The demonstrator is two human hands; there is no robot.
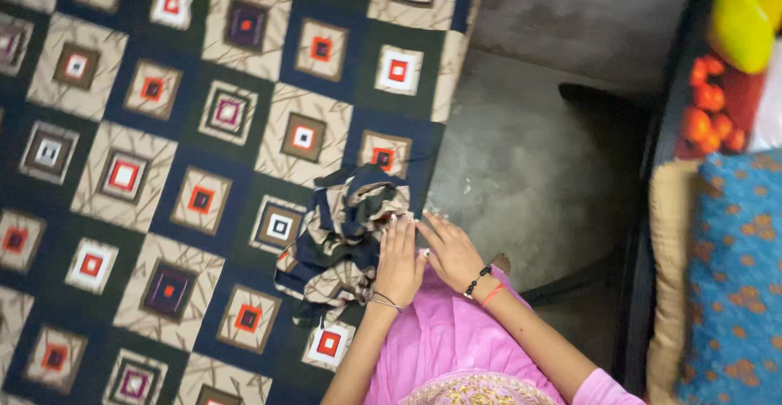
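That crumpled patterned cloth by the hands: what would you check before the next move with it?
1. Both hands on the bunched navy-and-beige patterned cloth: left hand ok, right hand at its edge, ok.
2. Cloth smoothed flat: not ok, crumpled.
3. Patchwork bedspread beneath lies flat: ok.
4. Pink garment apart from the cloth: cannot tell.
5. Grip firm: cannot tell, the hands seem to lie open on it.

I see both forearms reaching forward from the lower edge, wrists close together. My left hand (pixel 399 262) lies flat, palm down, fingers straight and together. My right hand (pixel 450 252) rests just beside it, fingers spread and angled toward the left one, fingertips nearly touching.
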